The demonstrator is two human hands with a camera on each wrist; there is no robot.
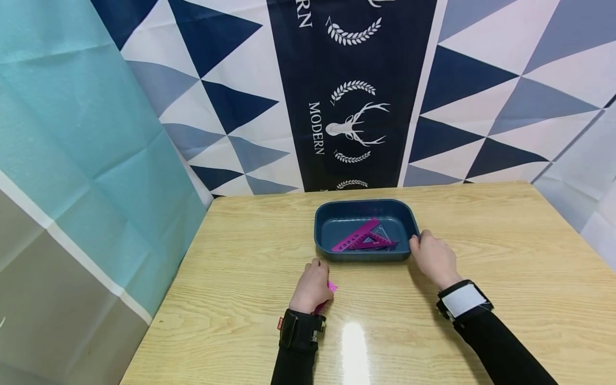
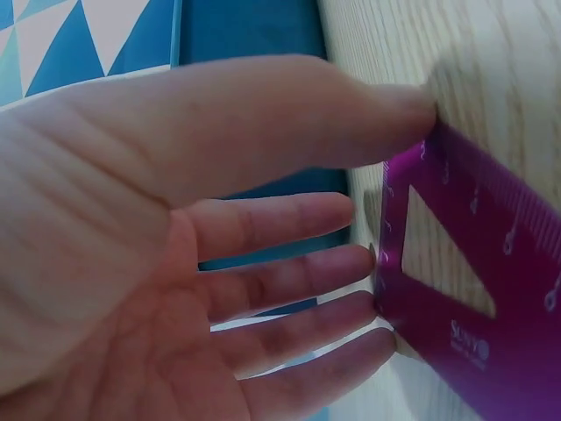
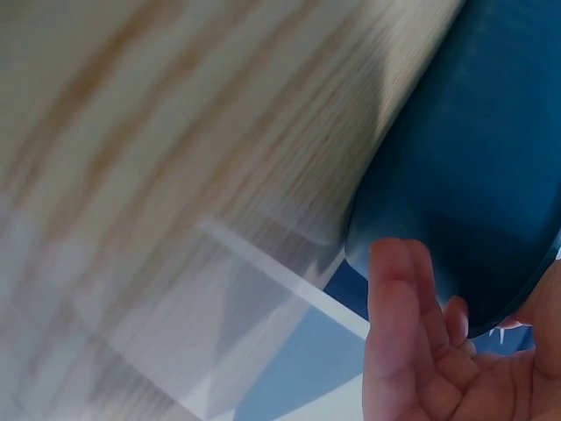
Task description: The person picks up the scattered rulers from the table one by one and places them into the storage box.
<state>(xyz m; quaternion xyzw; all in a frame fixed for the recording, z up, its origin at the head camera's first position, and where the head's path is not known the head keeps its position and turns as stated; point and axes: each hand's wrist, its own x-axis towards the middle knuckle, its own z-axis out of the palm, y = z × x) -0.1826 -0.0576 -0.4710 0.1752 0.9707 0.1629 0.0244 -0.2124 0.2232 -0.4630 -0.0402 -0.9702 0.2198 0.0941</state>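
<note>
My left hand (image 1: 310, 289) pinches a purple triangular set square (image 2: 517, 342) by its edges, between the thumb and the fingertips, low over the wooden table. In the head view only a pink corner of it shows past the hand. Just beyond stands a dark blue rectangular tray (image 1: 353, 256), whose right end my right hand (image 1: 435, 259) grips, thumb at the rim and fingers against the outer wall. Inside the tray lie a purple ruler (image 1: 356, 235) with round holes, another purple set square (image 1: 377, 244) and a clear bluish triangular piece (image 1: 383, 231), overlapping.
The light wooden table (image 1: 240, 246) reaches back to a patterned cloth (image 1: 231, 107) hanging behind it. A teal and grey cloth (image 1: 96, 160) hangs along the left side. A bright light reflection lies on the table near the front.
</note>
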